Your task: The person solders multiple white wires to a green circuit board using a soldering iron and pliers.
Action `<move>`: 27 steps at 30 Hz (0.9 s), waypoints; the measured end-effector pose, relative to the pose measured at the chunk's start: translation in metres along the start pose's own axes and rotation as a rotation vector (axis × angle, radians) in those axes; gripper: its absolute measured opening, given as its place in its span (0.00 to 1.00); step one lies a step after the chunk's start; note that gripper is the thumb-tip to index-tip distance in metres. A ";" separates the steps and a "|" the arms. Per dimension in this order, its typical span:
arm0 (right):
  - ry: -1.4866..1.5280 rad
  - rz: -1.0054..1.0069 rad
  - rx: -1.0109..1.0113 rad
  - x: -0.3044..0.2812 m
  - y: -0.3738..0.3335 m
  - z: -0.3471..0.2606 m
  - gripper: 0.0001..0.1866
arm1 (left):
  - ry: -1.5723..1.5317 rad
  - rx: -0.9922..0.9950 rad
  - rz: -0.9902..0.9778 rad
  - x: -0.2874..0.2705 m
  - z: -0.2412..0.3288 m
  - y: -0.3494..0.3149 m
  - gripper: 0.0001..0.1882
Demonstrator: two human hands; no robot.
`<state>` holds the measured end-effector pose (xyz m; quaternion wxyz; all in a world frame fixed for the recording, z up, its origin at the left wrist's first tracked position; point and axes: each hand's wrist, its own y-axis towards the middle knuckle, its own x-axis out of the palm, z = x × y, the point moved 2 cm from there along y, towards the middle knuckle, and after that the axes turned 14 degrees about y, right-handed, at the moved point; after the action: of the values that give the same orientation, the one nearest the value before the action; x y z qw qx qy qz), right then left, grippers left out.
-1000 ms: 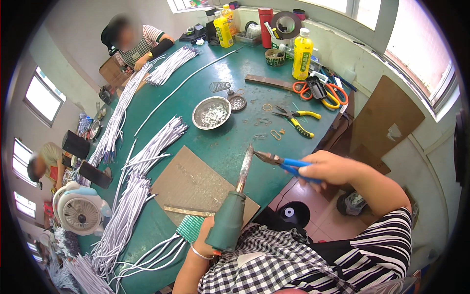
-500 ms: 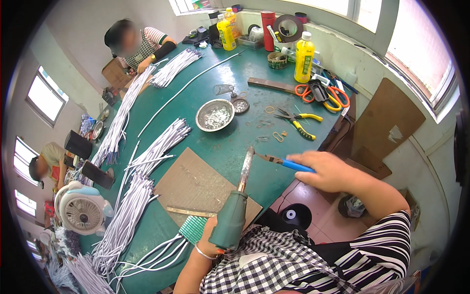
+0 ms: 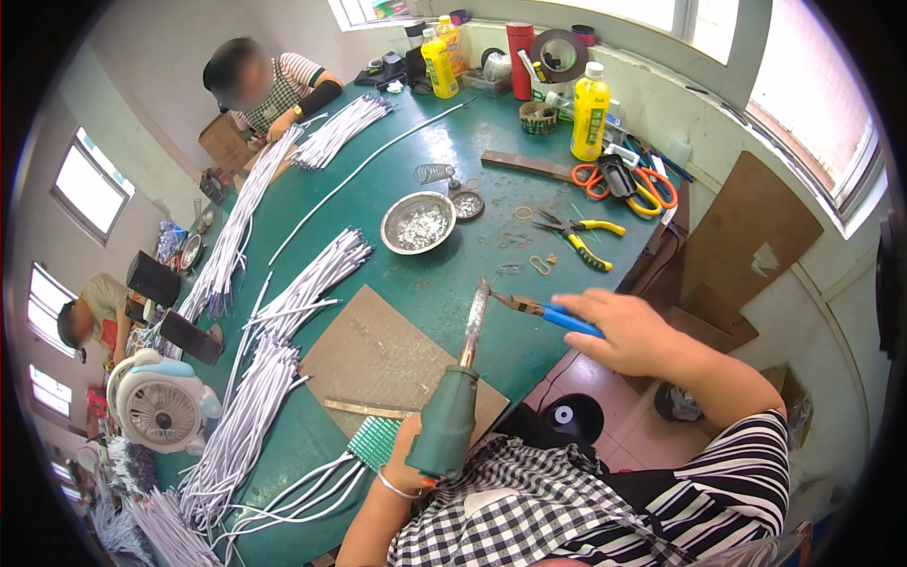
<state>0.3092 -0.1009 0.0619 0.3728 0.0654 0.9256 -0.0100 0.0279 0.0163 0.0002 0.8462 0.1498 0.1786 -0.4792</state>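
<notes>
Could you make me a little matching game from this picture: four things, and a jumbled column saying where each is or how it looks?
1. Blue-handled pliers
2. Soldering iron
3. Metal bowl
4. Fan

A. White and pale blue
B. Held in the left grip
C. Silvery bits inside
D. Held in the right grip

Pairs: 1-D, 2-B, 3-C, 4-A

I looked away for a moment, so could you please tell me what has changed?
The right hand has stretched its fingers further left along the blue-handled pliers. Nothing was picked up or released: the left hand still holds the soldering iron, and the metal bowl stayed put.
</notes>
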 end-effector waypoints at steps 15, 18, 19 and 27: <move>-0.297 0.322 -0.197 0.010 0.007 -0.005 0.28 | -0.123 0.003 0.153 0.011 -0.010 -0.003 0.16; -0.406 0.449 -0.269 0.010 0.006 -0.007 0.28 | 0.153 0.162 0.169 0.013 -0.022 -0.003 0.17; 0.004 0.306 -0.133 0.011 0.006 0.001 0.28 | 0.153 0.164 0.174 0.013 -0.022 -0.003 0.17; 1.479 -0.331 0.442 0.026 -0.007 0.003 0.31 | -0.869 0.054 0.052 0.002 -0.020 -0.001 0.16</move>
<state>0.2917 -0.1054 0.0413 -0.3674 -0.0111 0.9076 -0.2030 0.0244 0.0231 -0.0186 0.8503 -0.0394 -0.2105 -0.4808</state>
